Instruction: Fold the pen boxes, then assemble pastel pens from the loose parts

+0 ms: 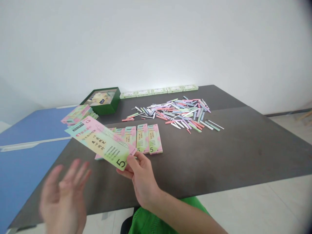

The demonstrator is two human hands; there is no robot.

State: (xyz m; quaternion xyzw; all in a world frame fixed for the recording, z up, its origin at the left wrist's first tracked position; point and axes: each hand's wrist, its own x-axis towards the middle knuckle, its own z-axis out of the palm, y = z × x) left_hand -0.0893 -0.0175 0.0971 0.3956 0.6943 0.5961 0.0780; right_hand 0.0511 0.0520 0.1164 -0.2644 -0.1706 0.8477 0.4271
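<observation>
My right hand [142,180] grips the lower corner of a long pastel cardboard packet [101,143] printed with a large 5, holding it tilted above the dark tabletop [219,156]. My left hand [63,195] is blurred, open with fingers spread, and holds nothing; it hangs near the table's front edge, left of the packet. Just beyond the held packet lies a row of similar packets [148,139], partly hidden behind it. A loose pile of slim pastel plastic sticks [175,113] lies farther back.
A green open box [102,100] holding packets stands at the table's far left, with a stack of pastel packets [76,114] near it. Several flat pale green boxes [158,91] line the far edge. A blue table [29,136] adjoins on the left.
</observation>
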